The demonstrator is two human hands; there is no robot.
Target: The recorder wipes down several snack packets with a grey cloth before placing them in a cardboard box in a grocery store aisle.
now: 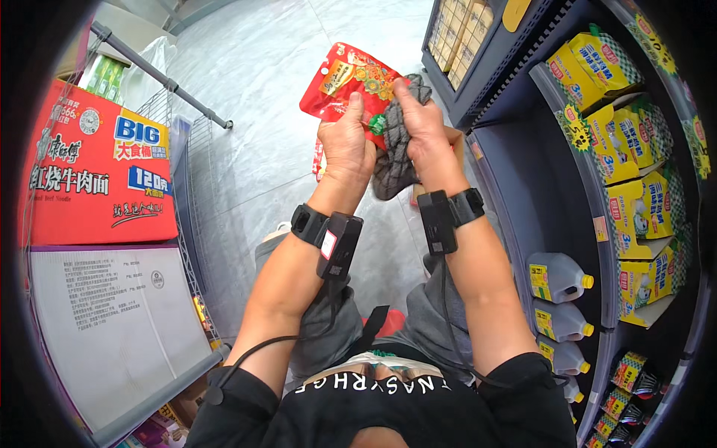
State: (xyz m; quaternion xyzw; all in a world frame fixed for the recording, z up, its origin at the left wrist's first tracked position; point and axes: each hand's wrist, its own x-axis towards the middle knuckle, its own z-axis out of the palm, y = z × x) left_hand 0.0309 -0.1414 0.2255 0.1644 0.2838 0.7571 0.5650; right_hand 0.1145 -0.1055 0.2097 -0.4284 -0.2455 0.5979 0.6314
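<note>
A red foil food pouch (358, 78) is held up between both hands over the floor. My left hand (347, 140) grips its lower edge, the thumb lying on the printed front. My right hand (420, 120) pinches the pouch's right end with the thumb and also holds a dark grey checked cloth (395, 151), which hangs between the two hands. Behind the right wrist an open cardboard box (455, 143) shows in part. Another red packet (319, 159) peeks out beside the left hand, mostly hidden.
At the right, shelves carry yellow seasoning boxes (602, 67), plastic jugs with yellow caps (560, 277) and dark-capped jars (630, 372). A wire rack at the left holds a red instant-noodle carton (101, 168) above a white carton (112, 325). A grey rail (151, 70) juts over the floor.
</note>
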